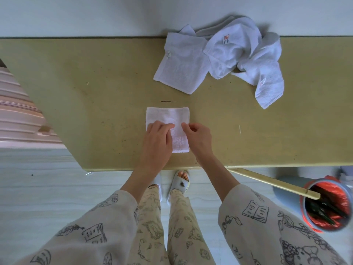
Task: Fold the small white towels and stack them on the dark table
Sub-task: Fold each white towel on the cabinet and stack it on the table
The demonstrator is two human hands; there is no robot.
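A small white towel (pixel 168 116), folded into a neat rectangle, lies on the olive-tan table (pixel 95 104) near its front edge. My left hand (pixel 157 139) lies flat on the towel's left half, fingers straight and pressing down. My right hand (pixel 198 137) is at the towel's right edge, thumb and fingers pinching the cloth there. A loose heap of unfolded white towels (pixel 221 56) with small red tags sits at the back right of the table.
A pink ribbed object (pixel 21 115) stands at the left beside the table. A round bin with a red liner (pixel 328 205) is on the floor at the right, a tan stick (pixel 271 183) leaning into it. A white wall runs behind the table.
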